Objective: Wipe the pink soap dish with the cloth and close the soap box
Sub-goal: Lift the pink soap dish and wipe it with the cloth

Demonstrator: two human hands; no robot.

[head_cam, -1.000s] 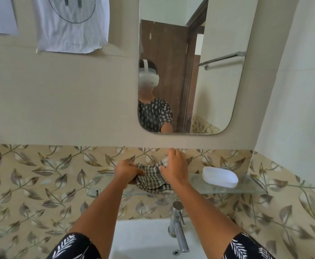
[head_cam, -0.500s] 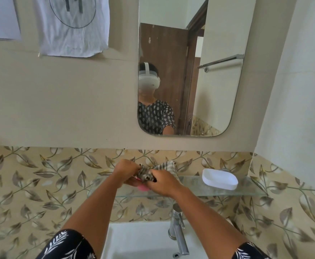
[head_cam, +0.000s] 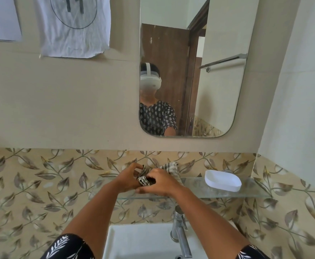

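Checked cloth [head_cam: 146, 179] bunched between left hand [head_cam: 127, 177], right hand [head_cam: 160, 183]

Bare glass shelf [head_cam: 194, 186] beside white lid [head_cam: 222, 180]

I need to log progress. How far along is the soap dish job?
Nothing looks finished yet. In hand: both the left hand and the right hand are bunched around the checked cloth above the glass shelf; the pink dish is hidden under them, so the wiping can't be judged. Left: the white lid lies apart on the shelf, so the box is not closed.
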